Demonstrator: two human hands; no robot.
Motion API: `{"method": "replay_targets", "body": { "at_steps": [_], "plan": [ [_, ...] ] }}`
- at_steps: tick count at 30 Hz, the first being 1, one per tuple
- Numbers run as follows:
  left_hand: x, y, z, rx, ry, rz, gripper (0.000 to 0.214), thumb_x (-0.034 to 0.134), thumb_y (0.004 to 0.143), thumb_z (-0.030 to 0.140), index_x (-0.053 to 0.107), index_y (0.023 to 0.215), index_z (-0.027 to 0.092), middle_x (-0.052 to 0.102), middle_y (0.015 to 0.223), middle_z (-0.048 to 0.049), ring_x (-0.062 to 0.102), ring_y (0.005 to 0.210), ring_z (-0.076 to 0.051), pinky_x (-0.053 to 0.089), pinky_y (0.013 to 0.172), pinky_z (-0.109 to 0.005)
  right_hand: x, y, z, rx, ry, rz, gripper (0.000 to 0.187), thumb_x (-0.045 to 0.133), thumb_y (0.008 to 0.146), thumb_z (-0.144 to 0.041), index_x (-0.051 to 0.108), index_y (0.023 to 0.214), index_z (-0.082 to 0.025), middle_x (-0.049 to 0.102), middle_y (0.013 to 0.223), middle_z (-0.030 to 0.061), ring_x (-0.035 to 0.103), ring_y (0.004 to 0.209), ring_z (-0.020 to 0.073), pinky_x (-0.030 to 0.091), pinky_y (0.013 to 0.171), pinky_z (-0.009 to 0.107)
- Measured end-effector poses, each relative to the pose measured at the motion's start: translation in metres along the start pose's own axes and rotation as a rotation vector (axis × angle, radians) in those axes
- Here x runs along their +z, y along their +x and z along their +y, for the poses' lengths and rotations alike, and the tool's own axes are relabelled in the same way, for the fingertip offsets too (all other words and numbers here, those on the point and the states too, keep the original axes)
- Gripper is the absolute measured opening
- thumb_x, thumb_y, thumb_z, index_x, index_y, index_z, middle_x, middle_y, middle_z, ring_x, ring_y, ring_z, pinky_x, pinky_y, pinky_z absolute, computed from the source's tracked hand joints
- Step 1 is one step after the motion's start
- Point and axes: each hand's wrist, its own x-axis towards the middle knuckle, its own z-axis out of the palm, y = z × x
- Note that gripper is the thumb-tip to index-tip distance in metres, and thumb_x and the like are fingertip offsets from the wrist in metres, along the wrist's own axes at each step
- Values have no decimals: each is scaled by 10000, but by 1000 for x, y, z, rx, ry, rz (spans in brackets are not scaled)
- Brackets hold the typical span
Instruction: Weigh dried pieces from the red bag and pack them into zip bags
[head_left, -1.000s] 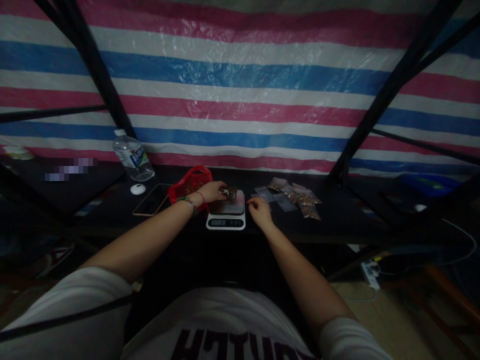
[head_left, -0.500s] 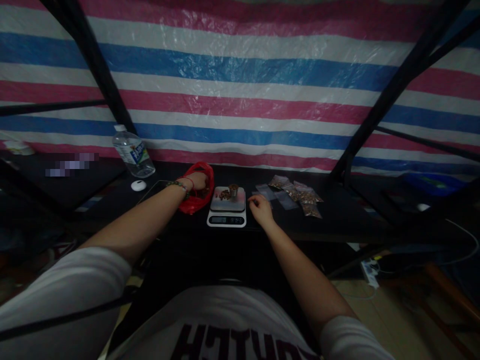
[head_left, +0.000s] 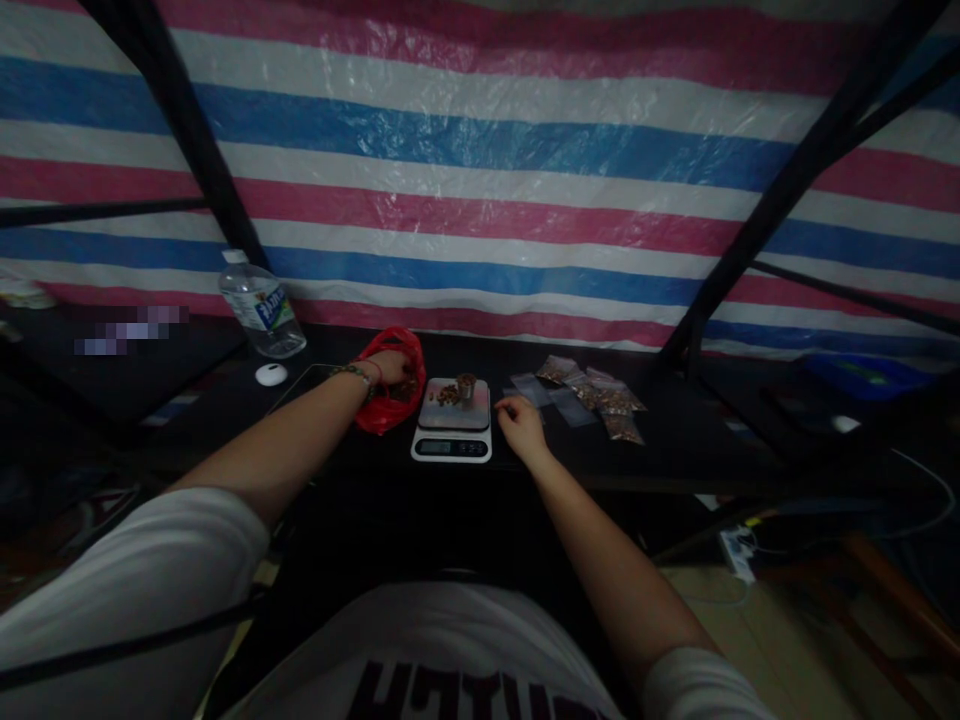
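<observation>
My left hand (head_left: 390, 367) reaches into an open red plastic bag (head_left: 382, 415) that holds small brown pieces. Its fingers look drawn together, but their tips and whatever they grip are hard to see. Right of the bag stands a white kitchen scale (head_left: 451, 451) with a lit display. On its plate lie loose brown pieces (head_left: 448, 395) beside a small cup (head_left: 466, 386), which seems filled with similar pieces. My right hand (head_left: 521, 423) rests on the table just right of the scale, fingers curled in, with nothing visible in them.
Flat clear bags (head_left: 571, 405) and several filled bags (head_left: 611, 390) lie to the right. At left are a large clear bottle (head_left: 262, 308) and a white rounded object (head_left: 271, 375). Black frame posts (head_left: 206, 150) flank the black table (head_left: 675, 430), with a striped sheet (head_left: 480, 200) behind.
My left hand has shifted slightly within the red bag, and more of the bag's brown contents shows. My right hand stays beside the scale. The view has tilted a little.
</observation>
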Motion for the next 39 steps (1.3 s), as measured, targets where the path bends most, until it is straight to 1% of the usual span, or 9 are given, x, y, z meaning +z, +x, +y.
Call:
{"method": "replay_targets", "body": {
  "at_steps": [6,13,17,21,27,31,34,37,39],
  "plan": [
    [0,-7,2,-14,-13,12,379,583,713,314,705,1042,171,706,1020,-101,642,897,-212,464,827,-238,0,-1,0,10,-5,4,194,484,740,-151,669,773,-200,622,807,39,569,784,183,453,766,316],
    [-3,-19,-16,-8,-36,14,357,560,733,324,711,1033,203,718,1007,-55,642,892,-186,459,799,-201,-4,0,-1,25,-6,58,206,472,756,-164,669,808,-195,635,832,48,577,784,191,462,769,331],
    [-16,-27,-16,34,-4,76,347,489,785,288,704,1033,173,703,1051,-70,632,914,-184,449,806,-208,-15,0,-1,18,-175,56,195,512,769,-182,676,875,-193,641,920,96,571,890,236,440,843,380],
    [-34,-49,1,112,-30,188,351,427,838,318,706,981,159,705,1003,-75,628,867,-188,447,788,-238,-20,-8,3,20,-443,48,111,663,719,-268,674,809,-203,651,877,136,556,899,274,433,803,392],
    [-34,-107,61,177,-273,440,453,387,887,468,708,881,148,699,808,-62,606,735,-169,442,706,-251,-16,-12,4,23,-547,-8,140,566,760,-133,632,649,-186,652,712,129,601,760,222,442,742,342],
    [-10,-127,92,176,-480,545,425,402,894,454,706,849,162,686,752,-47,599,709,-157,440,658,-242,-33,-2,-3,139,-296,26,112,541,757,-210,633,694,-198,664,727,87,616,724,215,457,717,336],
    [12,-128,103,163,-709,565,468,336,917,454,695,900,153,656,700,-40,600,687,-153,462,643,-244,-48,7,-21,271,136,88,154,484,773,-313,587,748,-201,668,747,52,635,737,212,485,694,332],
    [28,-126,109,184,-1021,559,460,389,887,479,622,1120,157,671,925,-76,623,793,-169,499,611,-241,-51,14,-51,407,621,0,165,491,760,-371,514,794,-212,660,757,26,650,730,195,504,636,302],
    [34,-127,111,233,-1220,491,516,478,836,493,540,1234,170,633,1104,-104,633,864,-181,526,622,-249,-44,18,-74,458,800,-109,181,538,731,-379,493,804,-220,634,718,1,636,674,174,494,579,271]
  ]
}}
